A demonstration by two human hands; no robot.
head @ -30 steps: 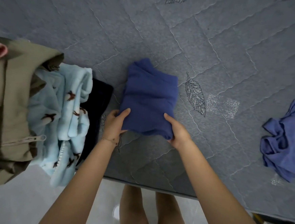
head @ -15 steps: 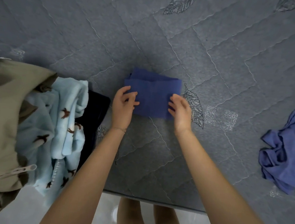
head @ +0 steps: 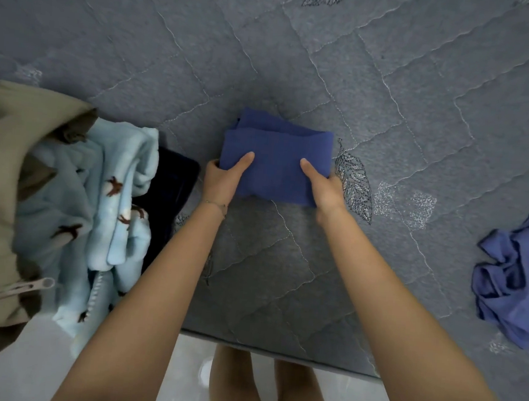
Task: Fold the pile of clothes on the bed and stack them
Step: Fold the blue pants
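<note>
Half a second earlier both hands had lain on top of the folded cloth; by this moment they had slid out to its short sides. The left hand (head: 219, 181) clasped the left side, thumb flat on top and fingers tucked out of sight beneath, and the right hand (head: 327, 189) held the right side the same way. A thin bracelet (head: 215, 204) circled the left wrist. The folded blue garment (head: 276, 160), one compact rectangle, sat on the bed (head: 391, 99) a little in from its near edge; whether it was lifted clear could not be told. Toward the bed's left edge, just beside the left forearm, was a loose pile of three pieces: a dark navy piece (head: 172, 186) nearest the hand, a pale blue fleece (head: 115, 188) printed with brown birds overlapping it, and an olive garment (head: 0, 163) with a zip farthest out. By the right edge, well apart from the hands, lay one crumpled blue garment (head: 516, 277). Past the near edge showed pale floor (head: 179, 377) and two bare legs.
</note>
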